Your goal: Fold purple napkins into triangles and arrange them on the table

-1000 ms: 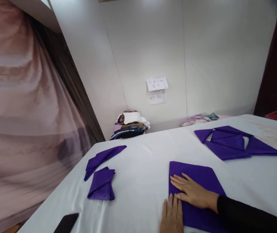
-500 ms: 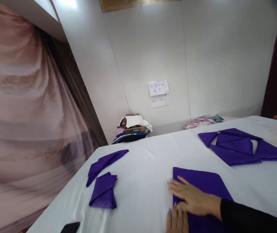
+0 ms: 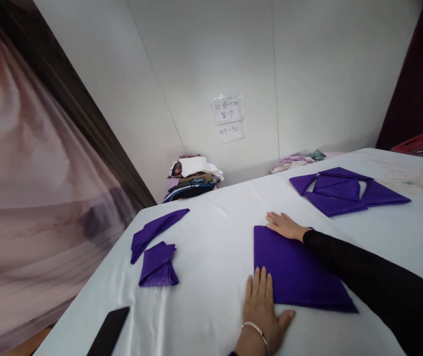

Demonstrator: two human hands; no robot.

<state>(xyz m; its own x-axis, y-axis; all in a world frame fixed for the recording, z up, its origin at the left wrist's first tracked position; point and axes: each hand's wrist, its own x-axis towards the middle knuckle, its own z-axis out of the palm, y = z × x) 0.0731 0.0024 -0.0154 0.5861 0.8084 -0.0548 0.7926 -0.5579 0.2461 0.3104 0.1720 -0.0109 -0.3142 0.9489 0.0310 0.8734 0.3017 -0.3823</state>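
Note:
A purple cloth napkin (image 3: pixel 300 272), folded into a flat shape, lies on the white-covered table. My left hand (image 3: pixel 261 306), with a silver bracelet at the wrist, rests flat at its near left corner, fingers stretched out. Along its far edge my right hand (image 3: pixel 284 226) lies palm down, fingers extended, with its black-sleeved arm reaching over the cloth. The sleeve hides part of the napkin's right side. Neither hand grips anything.
More folded purple napkins lie at the left, one narrow (image 3: pixel 157 230) and one compact (image 3: pixel 157 265). Several form a ring (image 3: pixel 345 203) at the back right. A dark flat object (image 3: pixel 109 331) sits near the front left. Piled clothes (image 3: pixel 192 179) stand by the wall.
My right hand has slid away from me to the napkin's far edge. My left hand has come further into view at the near left corner. The camera view has tilted downward.

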